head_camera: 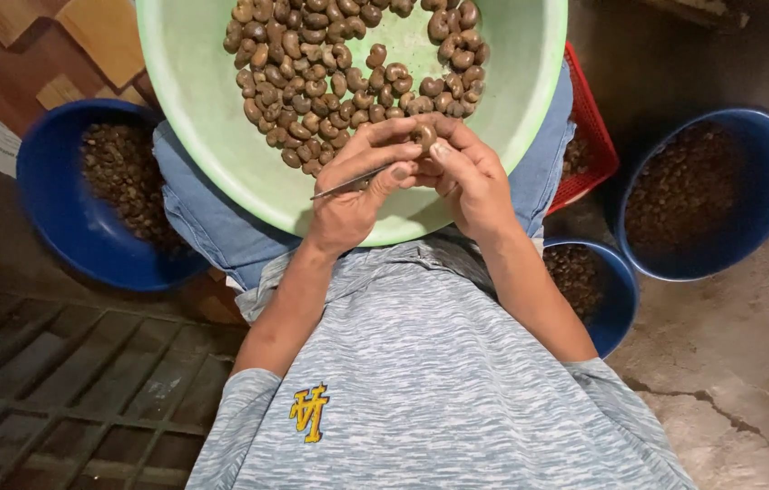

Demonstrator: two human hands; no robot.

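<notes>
Cashew nuts in their brown skins lie heaped in a big pale green bowl that rests on the person's lap, on the blue jeans. The left hand is closed around a thin metal pick, whose free end sticks out to the side. The right hand pinches one cashew nut at its fingertips, just above the near edge of the heap, and the two hands touch there. The pick is thin and the nut is small and curved, so the tool could slip and poke a finger. The nut could also pop out of the pinch and fall among the others. The bowl only sits on the knees, so a leg moving might tip it. Around the person stand a blue tub on one side and a larger blue tub, a small blue bowl and a red basket on the other, all holding dark bits. The floor is grey cracked concrete, with a metal grate set in it.
</notes>
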